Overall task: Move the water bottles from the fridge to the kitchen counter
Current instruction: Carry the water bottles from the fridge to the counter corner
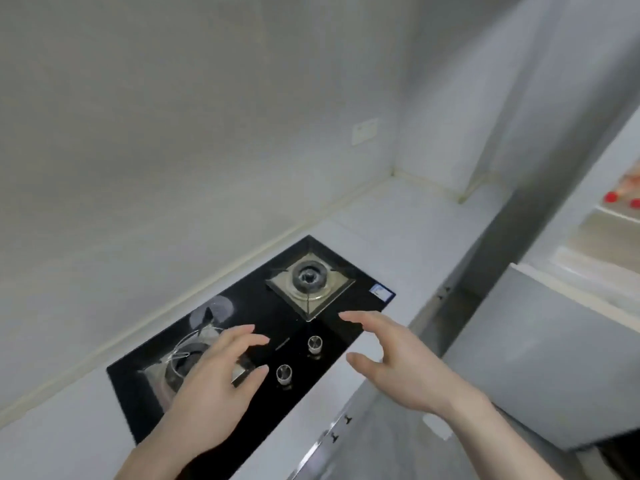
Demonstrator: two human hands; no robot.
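A pale kitchen counter runs from the near left to the far right corner, closed in by plain walls behind it and at its far end. At the right stands the fridge, its door open and mostly cut off by the frame edge. Set into the counter is a black glass hob with two burners, its long side following the counter; two metal knobs sit along its near edge.

Both hands hover above the hob, holding nothing. The left hand is spread with relaxed fingers over the nearer burner, hiding part of it. The right hand has its fingers straight, pointing left, thumb apart.

Of the water bottles only blurred red caps show on a fridge shelf at the far right edge; their bodies are too indistinct to tell how they stand.
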